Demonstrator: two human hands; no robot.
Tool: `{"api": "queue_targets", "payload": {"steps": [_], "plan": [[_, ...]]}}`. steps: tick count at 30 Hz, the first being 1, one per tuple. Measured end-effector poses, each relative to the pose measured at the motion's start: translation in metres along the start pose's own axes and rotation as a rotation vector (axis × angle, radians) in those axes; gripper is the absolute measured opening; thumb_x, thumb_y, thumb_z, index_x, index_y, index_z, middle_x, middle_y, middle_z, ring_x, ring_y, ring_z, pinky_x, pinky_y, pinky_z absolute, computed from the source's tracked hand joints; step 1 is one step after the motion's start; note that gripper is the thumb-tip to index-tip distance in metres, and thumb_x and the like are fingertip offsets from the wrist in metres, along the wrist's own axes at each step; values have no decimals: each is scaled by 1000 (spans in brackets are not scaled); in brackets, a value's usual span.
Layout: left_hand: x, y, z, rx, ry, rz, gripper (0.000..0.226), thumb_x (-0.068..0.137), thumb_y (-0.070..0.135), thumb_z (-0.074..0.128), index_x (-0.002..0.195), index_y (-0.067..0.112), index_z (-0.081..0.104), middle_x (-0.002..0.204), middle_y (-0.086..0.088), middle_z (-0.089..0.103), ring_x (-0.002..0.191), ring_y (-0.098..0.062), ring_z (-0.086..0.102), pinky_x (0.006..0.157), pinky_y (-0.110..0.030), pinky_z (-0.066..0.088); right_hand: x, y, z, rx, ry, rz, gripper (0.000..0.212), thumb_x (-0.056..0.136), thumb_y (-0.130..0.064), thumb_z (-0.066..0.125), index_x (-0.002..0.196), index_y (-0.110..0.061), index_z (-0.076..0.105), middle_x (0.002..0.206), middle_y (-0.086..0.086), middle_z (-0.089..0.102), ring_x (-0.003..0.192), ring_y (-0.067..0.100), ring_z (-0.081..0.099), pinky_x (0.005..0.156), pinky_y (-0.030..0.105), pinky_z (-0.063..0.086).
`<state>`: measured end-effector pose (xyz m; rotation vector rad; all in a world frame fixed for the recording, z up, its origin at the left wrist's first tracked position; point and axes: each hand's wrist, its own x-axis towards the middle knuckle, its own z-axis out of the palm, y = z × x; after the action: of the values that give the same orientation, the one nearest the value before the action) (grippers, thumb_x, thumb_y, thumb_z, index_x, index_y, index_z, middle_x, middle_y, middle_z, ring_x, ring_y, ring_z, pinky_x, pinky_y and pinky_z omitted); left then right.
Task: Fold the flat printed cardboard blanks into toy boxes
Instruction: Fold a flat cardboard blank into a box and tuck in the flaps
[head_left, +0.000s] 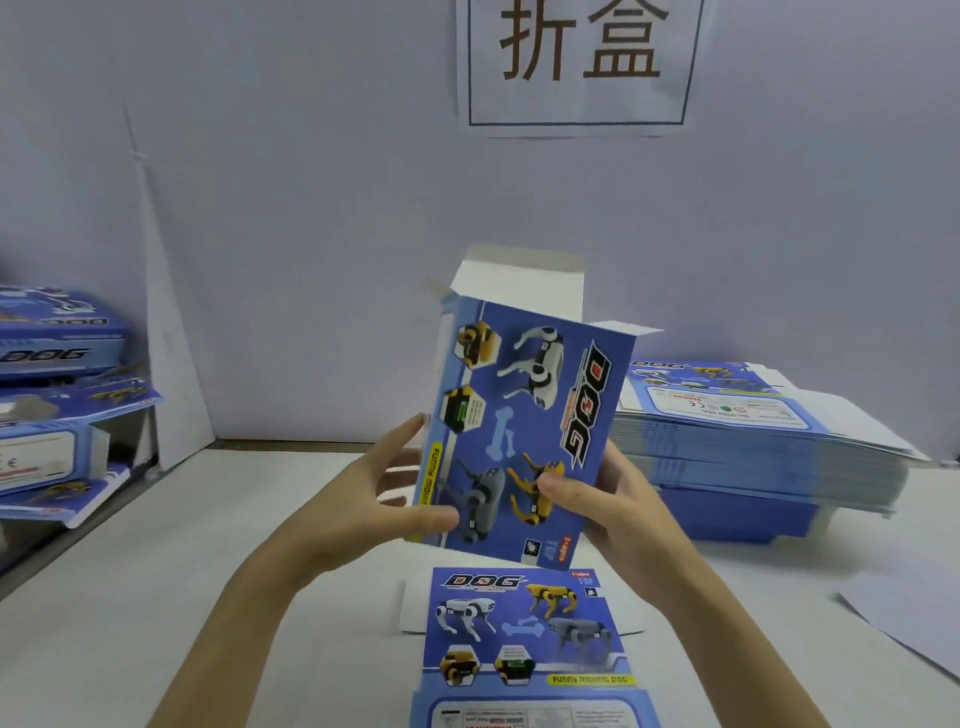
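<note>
A blue printed toy box (524, 415) with robot dogs and the word DOG is held upright above the table, its white top flaps open at the far end. My right hand (608, 504) grips its lower right side, thumb on the printed front. My left hand (384, 488) holds the lower left edge, thumb on the front and fingers spread along the side. Below it a flat printed blank (524, 639) lies on the table near me.
A tall stack of flat blanks (763, 441) sits at the right on the white table (156, 571). Folded boxes (57, 395) are piled at the left. A white sheet (904, 629) lies at the right edge. A paper sign (579, 62) hangs on the wall.
</note>
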<state>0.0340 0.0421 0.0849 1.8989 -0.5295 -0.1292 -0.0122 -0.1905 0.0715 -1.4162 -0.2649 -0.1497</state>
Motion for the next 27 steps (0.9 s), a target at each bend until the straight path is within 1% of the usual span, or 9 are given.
{"api": "queue_targets", "payload": {"steps": [5,7,12,14,16,18,20,24,27], "plan": [[-12,-8,-29,-136,-78,56,67,59,48,75,124,46,56,119,7,67,108,-14,65,75,-23,56,-1,0,10,-34,-92,-4,91,55,-52,86,135,-41,41,124,-10,65,113,15,63,88,29,54],[-19,-17,-43,-332,-17,21,52,66,45,70,117,33,65,113,-2,71,100,-20,69,73,-28,57,0,2,13,-7,-112,25,103,46,-64,86,135,-45,39,128,-9,63,115,16,63,94,33,52],[-7,-6,-115,-792,400,-60,37,76,39,65,101,11,64,76,-12,71,64,-23,70,57,-34,57,4,12,17,61,-110,41,61,72,-29,65,129,-46,48,120,1,68,103,26,69,77,30,60],[8,17,-154,-1068,560,145,46,84,46,62,113,11,59,101,-17,66,87,-31,69,70,-50,57,6,15,19,87,-95,53,55,74,-27,60,125,-47,51,116,-1,70,101,29,69,75,33,60],[22,39,-183,-1140,613,265,81,83,64,54,147,19,32,147,-18,35,129,-44,43,93,-70,40,5,19,22,99,-87,70,52,74,-29,59,123,-46,52,114,-4,71,101,29,69,78,36,58],[33,50,-178,-1062,567,243,94,79,70,51,153,26,12,158,-14,16,138,-43,28,99,-71,29,5,23,25,45,-110,72,53,75,-32,59,125,-46,51,114,-6,70,102,25,69,77,32,59],[43,45,-142,-857,491,124,77,85,65,46,150,30,24,158,-10,22,137,-30,35,100,-59,32,4,26,28,-43,-133,90,54,76,-34,60,127,-44,48,114,-6,70,102,19,69,75,24,58],[46,-18,-39,137,46,-95,50,94,37,57,140,24,46,142,0,51,114,-6,53,90,-17,39,3,31,28,-348,-197,159,51,82,-41,59,131,-40,43,123,-9,60,105,9,66,89,27,53],[38,-71,23,644,-311,-182,62,87,48,63,142,24,45,146,2,45,129,-16,45,99,-28,36,1,36,28,-543,-208,192,40,95,-32,56,130,-41,41,122,-13,56,104,-1,61,85,16,49]]}}
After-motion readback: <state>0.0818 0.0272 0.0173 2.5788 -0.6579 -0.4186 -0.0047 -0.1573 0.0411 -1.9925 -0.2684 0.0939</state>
